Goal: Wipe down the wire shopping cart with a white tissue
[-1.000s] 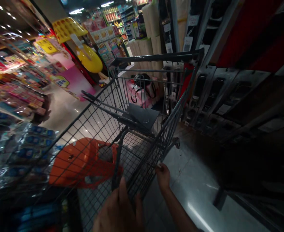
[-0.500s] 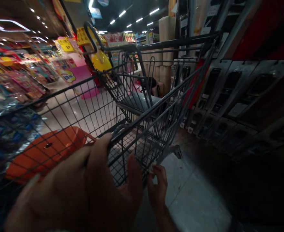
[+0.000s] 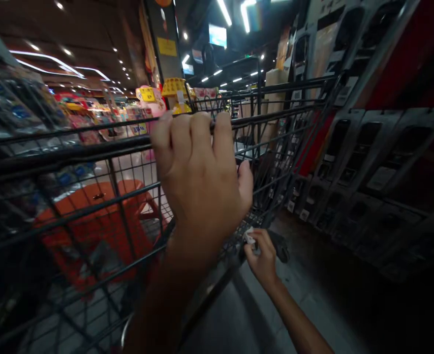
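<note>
A dark wire shopping cart (image 3: 102,146) stretches across the head view in front of me. My left hand (image 3: 198,172) lies over its near top rail, the fingers hooked over the bar and the thumb to the right. Lower and to the right, my right hand (image 3: 264,255) pinches a small crumpled white tissue (image 3: 249,237) between thumb and fingers, beside the lower part of the cart. Through the mesh at left shows an orange plastic stool (image 3: 99,206) with a hole in its top.
On the right stands a shelf wall hung with packaged dark goods (image 3: 372,142). Shiny blue packages (image 3: 21,103) hang at the left. Farther off are a yellow display (image 3: 178,91), a pillar (image 3: 161,34) and store shelves. Grey floor (image 3: 305,309) shows at lower right.
My view has turned, and the cart's near rail now runs more level. My left hand has moved up and right and curls over the rail. The right hand has shifted slightly right, still pinching the tissue.
</note>
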Demonstrator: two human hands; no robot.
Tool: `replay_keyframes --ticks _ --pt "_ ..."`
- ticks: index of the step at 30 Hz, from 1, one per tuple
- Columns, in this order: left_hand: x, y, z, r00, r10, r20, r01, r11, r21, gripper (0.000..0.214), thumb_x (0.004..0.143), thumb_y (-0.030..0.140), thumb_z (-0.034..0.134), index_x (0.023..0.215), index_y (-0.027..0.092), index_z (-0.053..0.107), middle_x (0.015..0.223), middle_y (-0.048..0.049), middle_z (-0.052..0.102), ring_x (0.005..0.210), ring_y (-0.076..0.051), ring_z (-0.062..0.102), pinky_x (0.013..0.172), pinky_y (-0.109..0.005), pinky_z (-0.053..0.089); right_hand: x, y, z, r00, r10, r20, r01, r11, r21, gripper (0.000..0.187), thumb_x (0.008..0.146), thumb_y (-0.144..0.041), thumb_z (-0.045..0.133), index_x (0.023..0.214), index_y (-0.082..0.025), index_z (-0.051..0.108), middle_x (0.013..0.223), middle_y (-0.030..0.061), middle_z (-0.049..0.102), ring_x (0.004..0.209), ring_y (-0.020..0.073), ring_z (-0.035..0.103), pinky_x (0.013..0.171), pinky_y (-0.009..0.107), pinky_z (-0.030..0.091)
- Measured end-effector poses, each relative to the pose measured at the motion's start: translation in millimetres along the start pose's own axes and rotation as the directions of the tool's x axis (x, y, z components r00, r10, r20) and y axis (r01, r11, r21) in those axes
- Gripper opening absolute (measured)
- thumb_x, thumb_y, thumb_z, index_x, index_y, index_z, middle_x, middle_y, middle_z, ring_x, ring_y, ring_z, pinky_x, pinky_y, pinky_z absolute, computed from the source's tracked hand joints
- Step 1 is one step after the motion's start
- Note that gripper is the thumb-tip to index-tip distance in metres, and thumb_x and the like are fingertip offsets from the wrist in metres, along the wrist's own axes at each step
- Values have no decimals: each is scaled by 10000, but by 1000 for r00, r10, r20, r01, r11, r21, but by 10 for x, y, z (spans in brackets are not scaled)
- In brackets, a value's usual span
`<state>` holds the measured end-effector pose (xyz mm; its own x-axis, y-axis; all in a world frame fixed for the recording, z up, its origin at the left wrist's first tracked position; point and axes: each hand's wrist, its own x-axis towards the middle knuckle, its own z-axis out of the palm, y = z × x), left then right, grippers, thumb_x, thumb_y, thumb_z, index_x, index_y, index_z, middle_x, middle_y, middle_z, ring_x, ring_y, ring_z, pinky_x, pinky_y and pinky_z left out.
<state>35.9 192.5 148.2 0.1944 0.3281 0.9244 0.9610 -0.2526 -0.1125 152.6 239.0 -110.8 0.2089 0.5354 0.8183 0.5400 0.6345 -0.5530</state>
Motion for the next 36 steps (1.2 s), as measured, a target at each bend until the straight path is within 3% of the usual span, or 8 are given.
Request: replay_keyframes --ticks 6,10,14,17,20,24,32,36 --pt "-643 -42 10 995 100 26 -98 993 -65 430 808 271 514 1232 202 514 1396 -83 474 1359 -290 349 1120 -538 189 96 267 -70 986 159 -58 -161 986 -40 113 739 -152 491 789 -200 581 795 24 584 757 170 572 684 290 455" --pt "-1214 -187 -50 956 294 16 -294 956 19 310 818 233 519 1113 195 605 1148 -63 666 1109 -204 550 1075 -379 252 90 426 -94 958 286 -37 -287 957 -32 119 729 -217 508 784 -190 610 785 29 584 726 176 558 674 292 436" --pt "-1516 -335 -74 945 229 235 -259 960 106 323 818 185 489 1112 170 623 1113 -80 679 1016 -234 571 975 -400 325 96 465 -2 913 399 -81 -399 917 21 150 689 -249 527 787 -181 619 771 25 565 688 173 532 659 292 423" --pt "-1621 -333 6 903 134 407 -218 961 167 374 804 191 503 1161 155 606 1097 -97 667 984 -259 565 905 -419 368 128 411 91 878 464 -116 -458 886 70 149 655 -248 536 759 -176 615 752 23 560 695 179 531 667 294 422" --pt "-1698 -286 131 862 37 506 -173 959 223 365 819 255 522 1156 146 610 934 -100 661 847 -252 564 776 -410 395 149 249 194 888 446 -115 -434 894 111 102 653 -239 532 712 -183 591 736 13 552 705 174 532 677 287 427" --pt "-1745 -261 235 875 8 484 -152 954 259 349 849 283 507 1151 141 611 921 -109 638 830 -253 547 733 -408 375 142 -71 313 933 350 -84 -331 926 181 49 690 -192 510 701 -191 557 758 4 539 726 160 538 684 270 430" --pt "-1757 -230 222 890 -42 454 -105 951 292 338 827 262 530 1119 112 612 920 -108 628 862 -266 538 759 -416 358 185 -433 329 961 273 36 -271 914 302 68 681 -129 521 696 -191 543 740 -14 522 673 136 520 607 240 407" --pt "-1800 -216 184 907 -31 420 -107 947 302 316 817 258 532 1082 110 623 869 -96 622 833 -261 536 748 -411 352 160 -631 334 981 195 3 -187 934 306 109 688 -86 512 707 -192 525 754 -11 526 709 136 521 653 253 423"
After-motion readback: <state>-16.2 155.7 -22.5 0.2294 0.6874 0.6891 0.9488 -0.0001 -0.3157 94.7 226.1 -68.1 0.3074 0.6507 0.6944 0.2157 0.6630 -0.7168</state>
